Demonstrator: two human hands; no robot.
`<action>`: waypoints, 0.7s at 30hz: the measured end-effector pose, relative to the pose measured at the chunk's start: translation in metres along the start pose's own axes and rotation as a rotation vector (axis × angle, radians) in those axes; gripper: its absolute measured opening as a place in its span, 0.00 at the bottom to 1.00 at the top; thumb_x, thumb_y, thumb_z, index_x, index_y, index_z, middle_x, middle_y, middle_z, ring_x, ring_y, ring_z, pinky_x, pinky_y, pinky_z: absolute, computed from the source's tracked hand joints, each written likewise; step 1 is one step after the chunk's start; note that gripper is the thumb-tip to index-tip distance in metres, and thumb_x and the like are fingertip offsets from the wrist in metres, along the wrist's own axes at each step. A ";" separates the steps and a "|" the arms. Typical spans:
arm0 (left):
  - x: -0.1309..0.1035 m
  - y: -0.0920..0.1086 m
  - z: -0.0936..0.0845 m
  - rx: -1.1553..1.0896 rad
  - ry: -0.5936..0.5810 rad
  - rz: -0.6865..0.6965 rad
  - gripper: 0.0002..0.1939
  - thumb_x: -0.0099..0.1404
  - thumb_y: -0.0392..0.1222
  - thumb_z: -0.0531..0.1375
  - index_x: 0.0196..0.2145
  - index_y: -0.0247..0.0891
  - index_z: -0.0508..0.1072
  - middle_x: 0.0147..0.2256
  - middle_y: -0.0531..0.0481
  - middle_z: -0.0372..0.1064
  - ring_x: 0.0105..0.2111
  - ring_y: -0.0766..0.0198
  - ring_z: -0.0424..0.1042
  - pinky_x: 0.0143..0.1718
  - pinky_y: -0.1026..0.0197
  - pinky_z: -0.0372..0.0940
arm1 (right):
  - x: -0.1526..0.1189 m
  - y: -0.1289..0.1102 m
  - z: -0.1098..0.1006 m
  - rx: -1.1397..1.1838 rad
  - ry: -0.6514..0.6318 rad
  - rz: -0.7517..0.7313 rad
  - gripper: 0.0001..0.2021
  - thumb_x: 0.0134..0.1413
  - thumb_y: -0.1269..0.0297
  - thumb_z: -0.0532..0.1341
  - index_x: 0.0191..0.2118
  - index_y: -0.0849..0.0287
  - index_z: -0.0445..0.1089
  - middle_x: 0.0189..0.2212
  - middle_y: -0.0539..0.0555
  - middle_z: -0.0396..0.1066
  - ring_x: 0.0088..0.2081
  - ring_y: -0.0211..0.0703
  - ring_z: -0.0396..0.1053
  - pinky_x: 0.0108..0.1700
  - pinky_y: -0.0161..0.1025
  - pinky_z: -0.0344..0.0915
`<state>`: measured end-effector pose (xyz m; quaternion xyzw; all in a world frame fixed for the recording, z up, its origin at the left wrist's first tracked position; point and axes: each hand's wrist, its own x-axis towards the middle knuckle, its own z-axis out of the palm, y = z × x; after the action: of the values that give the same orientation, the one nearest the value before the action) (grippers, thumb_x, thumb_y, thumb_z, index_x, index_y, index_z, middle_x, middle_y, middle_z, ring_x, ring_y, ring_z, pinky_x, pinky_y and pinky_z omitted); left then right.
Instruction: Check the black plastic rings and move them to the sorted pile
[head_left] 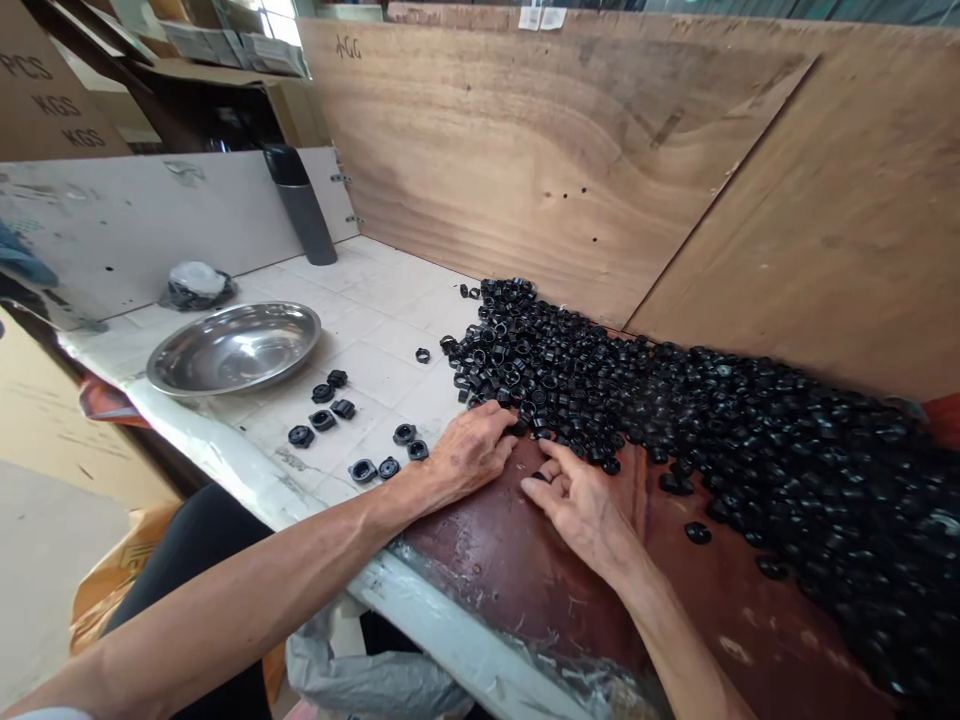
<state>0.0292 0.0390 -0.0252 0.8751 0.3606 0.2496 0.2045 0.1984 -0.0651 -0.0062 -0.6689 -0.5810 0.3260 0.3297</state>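
Plywood panels [570, 150] wall off the back of our worktable, and up against them we've got a great heap of black plastic parts [540, 365], running from the middle away to the right. Beneath its near side lies a reddish-brown sheet [487, 550], with pale tabletop [382, 300] off to the left.

Now to our hands, side by side at the heap's near edge! Our left hand [476, 450] has its fingers bent down against a dark part at the edge; whether they're clamped on it, we cannot tell. Our right hand [581, 500] is just beside, thumb and fingers closed on a small black piece [538, 477], index finger reaching toward the heap.

Over on the pale surface, loose black parts sit in two small clusters, one [322, 408] near the shiny metal bowl [236, 348], the other [388, 455] close to our left wrist. Behind the bowl we spot a plastic-wrapped bundle [196, 285], and a dark grey flask [304, 210] leans against the white side board [210, 215].
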 end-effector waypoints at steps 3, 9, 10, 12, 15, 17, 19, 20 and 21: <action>-0.003 0.004 0.000 -0.121 -0.068 0.073 0.14 0.65 0.30 0.60 0.48 0.36 0.73 0.45 0.45 0.75 0.44 0.57 0.75 0.49 0.55 0.70 | 0.008 0.011 -0.011 -0.016 0.109 0.066 0.25 0.56 0.55 0.63 0.57 0.61 0.72 0.33 0.52 0.74 0.29 0.43 0.73 0.33 0.39 0.69; -0.005 0.008 -0.004 -0.146 -0.019 0.108 0.09 0.61 0.31 0.64 0.40 0.38 0.75 0.37 0.48 0.75 0.42 0.57 0.72 0.47 0.55 0.68 | 0.006 0.008 -0.025 0.093 0.082 0.113 0.16 0.56 0.52 0.63 0.43 0.59 0.78 0.31 0.55 0.80 0.35 0.49 0.78 0.39 0.43 0.71; -0.005 0.008 -0.005 -0.149 -0.016 0.131 0.07 0.61 0.31 0.64 0.38 0.38 0.75 0.38 0.49 0.74 0.43 0.57 0.72 0.48 0.55 0.67 | 0.006 0.007 -0.025 0.137 0.088 0.138 0.16 0.55 0.52 0.64 0.42 0.59 0.77 0.30 0.55 0.80 0.35 0.50 0.79 0.39 0.43 0.72; -0.006 0.008 -0.007 -0.168 -0.017 0.140 0.07 0.62 0.30 0.63 0.36 0.39 0.73 0.41 0.49 0.71 0.43 0.60 0.71 0.47 0.57 0.68 | 0.005 0.008 -0.024 0.209 0.105 0.193 0.16 0.52 0.53 0.66 0.41 0.59 0.75 0.28 0.55 0.80 0.35 0.51 0.80 0.40 0.44 0.73; -0.009 0.007 -0.007 -0.161 0.019 0.055 0.12 0.60 0.33 0.66 0.42 0.39 0.72 0.43 0.48 0.67 0.41 0.60 0.70 0.43 0.59 0.69 | 0.004 0.007 -0.023 0.266 0.119 0.246 0.14 0.51 0.53 0.67 0.39 0.57 0.72 0.27 0.55 0.80 0.33 0.51 0.81 0.38 0.43 0.74; -0.010 0.007 -0.005 -0.123 0.015 0.013 0.15 0.58 0.36 0.68 0.44 0.39 0.72 0.42 0.49 0.69 0.41 0.59 0.71 0.44 0.57 0.69 | 0.003 0.003 -0.022 0.240 0.111 0.215 0.13 0.52 0.53 0.66 0.37 0.57 0.73 0.28 0.54 0.79 0.32 0.49 0.80 0.36 0.41 0.74; -0.011 0.007 -0.003 -0.089 -0.019 0.009 0.13 0.59 0.36 0.67 0.42 0.39 0.73 0.40 0.48 0.71 0.42 0.57 0.72 0.47 0.54 0.68 | 0.002 0.001 -0.018 0.176 0.069 0.129 0.13 0.55 0.53 0.65 0.39 0.58 0.75 0.30 0.54 0.79 0.32 0.48 0.79 0.36 0.40 0.73; -0.011 0.007 -0.002 -0.080 -0.031 0.013 0.11 0.60 0.36 0.66 0.41 0.39 0.73 0.39 0.48 0.72 0.42 0.56 0.72 0.48 0.54 0.68 | 0.002 0.001 -0.015 0.147 0.046 0.082 0.13 0.56 0.53 0.64 0.41 0.57 0.76 0.31 0.54 0.79 0.33 0.47 0.79 0.37 0.40 0.73; -0.011 0.007 -0.002 -0.077 -0.036 0.015 0.09 0.60 0.35 0.65 0.40 0.38 0.73 0.39 0.48 0.73 0.42 0.55 0.73 0.48 0.53 0.68 | 0.003 0.002 -0.012 0.129 0.032 0.043 0.14 0.58 0.53 0.64 0.43 0.56 0.77 0.33 0.54 0.80 0.35 0.48 0.79 0.38 0.40 0.73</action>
<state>0.0250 0.0268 -0.0231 0.8737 0.3404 0.2491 0.2423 0.2094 -0.0633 -0.0014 -0.6638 -0.5389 0.3590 0.3742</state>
